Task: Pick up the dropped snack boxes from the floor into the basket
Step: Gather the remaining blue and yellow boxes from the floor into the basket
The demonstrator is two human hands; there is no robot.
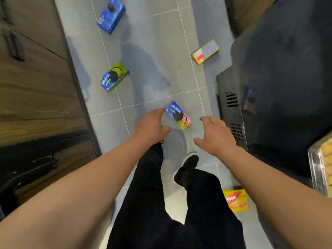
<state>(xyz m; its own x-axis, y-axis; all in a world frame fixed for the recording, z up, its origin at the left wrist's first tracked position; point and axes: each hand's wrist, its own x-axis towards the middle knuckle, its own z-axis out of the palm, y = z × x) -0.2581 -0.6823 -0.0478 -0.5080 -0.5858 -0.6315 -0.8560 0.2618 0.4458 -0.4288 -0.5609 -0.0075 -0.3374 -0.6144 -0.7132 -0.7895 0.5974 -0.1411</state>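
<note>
— While both arms reach down, where's the nearest box?
— Blue-pink box (178, 115) on the floor tiles (158, 51), btw left hand (152, 125) & right hand (216, 135). Fingers spread wide, holding nothing. Basket: can't tell.

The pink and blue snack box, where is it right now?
In the head view, the pink and blue snack box lies on the grey floor tiles, mid-frame, between the outstretched left hand and right hand.
</note>
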